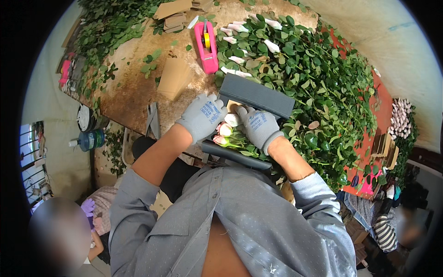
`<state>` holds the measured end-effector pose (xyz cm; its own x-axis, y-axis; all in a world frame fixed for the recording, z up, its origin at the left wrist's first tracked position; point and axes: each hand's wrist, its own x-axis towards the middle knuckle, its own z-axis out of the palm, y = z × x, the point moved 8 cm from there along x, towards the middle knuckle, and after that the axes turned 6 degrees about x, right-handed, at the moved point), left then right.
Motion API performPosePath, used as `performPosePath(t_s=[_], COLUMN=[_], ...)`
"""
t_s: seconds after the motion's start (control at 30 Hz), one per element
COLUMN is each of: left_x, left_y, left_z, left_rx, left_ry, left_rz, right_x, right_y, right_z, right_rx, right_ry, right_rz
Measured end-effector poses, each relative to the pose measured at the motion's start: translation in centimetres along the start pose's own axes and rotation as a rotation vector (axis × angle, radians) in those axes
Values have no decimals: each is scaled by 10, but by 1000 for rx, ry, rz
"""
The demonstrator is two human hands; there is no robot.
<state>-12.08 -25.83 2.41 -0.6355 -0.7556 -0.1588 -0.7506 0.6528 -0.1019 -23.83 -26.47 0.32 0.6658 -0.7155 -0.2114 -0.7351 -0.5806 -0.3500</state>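
In a dark grey ridged trough [256, 94] lie pink-and-cream roses [223, 132] with leafy stems. Its near wall [235, 156] runs close to my body. Both my hands wear grey gloves with blue print. Curled fingers of my left hand [203, 115] rest at the trough's left end, beside the rose heads; what they grip is hidden. My right hand [259, 127] is inside the trough, its bent fingers against a small brown cardboard piece [233, 105] and a pale rose head [233, 120]. Whatever lies under its fingers is hidden.
A pink tape dispenser [206, 48] stands beyond the trough, with a cardboard stack [175, 78] left of it. Scissors [153, 119] lie near the table's left edge. Leafy roses [314, 83] with wrapped heads cover the right side. Two other people are at the lower corners.
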Motion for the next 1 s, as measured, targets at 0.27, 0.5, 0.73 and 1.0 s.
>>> performPosePath(t_s=[0.27,0.5,0.73,1.0], left_x=[-20,-65,-38,-30], left_y=[-41,-45,35,34], left_z=[5,-31,-50,-40], left_rx=[35,-44,-275,-276], left_ry=[-49,-136,190,255], left_rz=[-148,-251,33,-5], right_x=[5,-1,-1,7], right_y=[-1,-15,-12,13], right_z=[6,5,-2,-56], right_rx=[-51,-93,76,164], right_ry=[-90,-96,-153,-75], right_rz=[9,-5,-9,-106])
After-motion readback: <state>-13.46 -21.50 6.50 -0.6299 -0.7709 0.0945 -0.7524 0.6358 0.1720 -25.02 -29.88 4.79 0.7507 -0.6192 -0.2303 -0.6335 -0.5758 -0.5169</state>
